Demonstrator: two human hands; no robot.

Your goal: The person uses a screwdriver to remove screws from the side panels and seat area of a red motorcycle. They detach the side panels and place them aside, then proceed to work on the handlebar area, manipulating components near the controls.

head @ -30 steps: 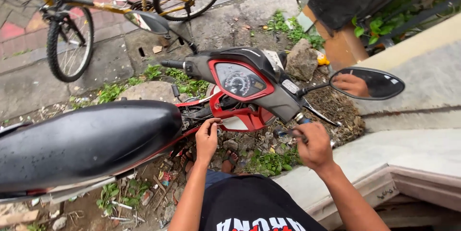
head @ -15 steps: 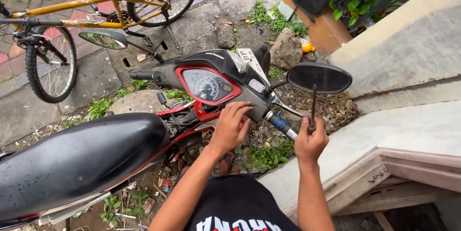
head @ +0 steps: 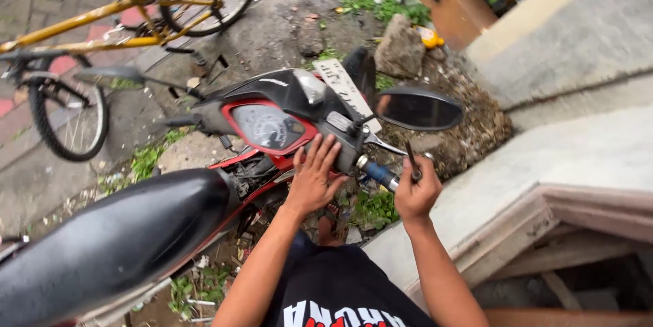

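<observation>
A red and black motorbike (head: 272, 119) stands below me, its black seat (head: 109, 238) at the lower left. My left hand (head: 314, 177) lies flat, fingers spread, on the bike's dash panel just under the speedometer (head: 266, 126). My right hand (head: 416, 191) is closed around a thin dark tool (head: 411, 162) that points upward beside the bare right handlebar end (head: 377, 173), under the right mirror (head: 420, 109). The front of the bike is partly hidden by the dash.
A yellow bicycle (head: 115, 24) leans behind the motorbike at the upper left. A concrete ledge (head: 544, 157) runs along the right. A rock (head: 400, 48), weeds and litter lie on the ground around the front wheel.
My left hand rose from the lower frame area onto the dash panel. My right hand stayed closed on the tool near the right handlebar. The view shifted closer over the bike.
</observation>
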